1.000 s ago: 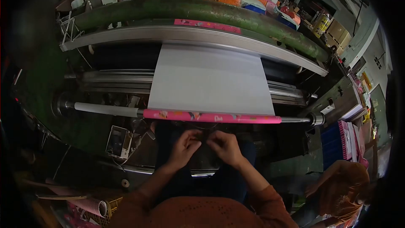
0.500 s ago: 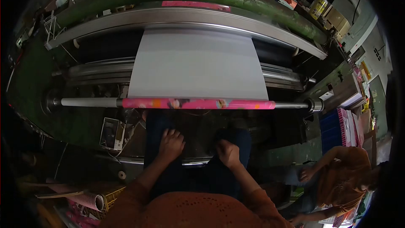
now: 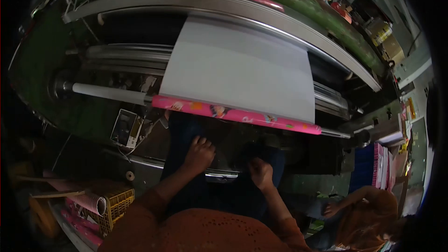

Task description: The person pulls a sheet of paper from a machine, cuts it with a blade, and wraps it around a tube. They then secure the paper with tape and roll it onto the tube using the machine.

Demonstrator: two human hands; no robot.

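Head view, hard to see: dark under the pink roll [image 3: 235, 113], so whatever's under my palms is lost.
Left hand [image 3: 199, 154]: knuckles up, fingers curled, resting on my lap; grip unclear.
Right hand [image 3: 261, 172]: same, near the metal edge [image 3: 221, 174]; can't tell the grip.
White sheet [image 3: 242, 72]: runs down onto the pink roll, just ahead of my hands.

Both hands sit on the lap, on dark blue trousers [image 3: 186, 135]. Left hand [image 3: 199, 154] rests knuckles up on the left thigh, fingers curled loosely. Right hand [image 3: 261, 173] rests on the right thigh, also curled, nothing visibly held in either. Between them, across the knees, lies a metal bar [image 3: 221, 174] with a bright edge; the left hand's fingers lie at or just beside it, contact unclear. Right hand sits just beside the bar's right end.
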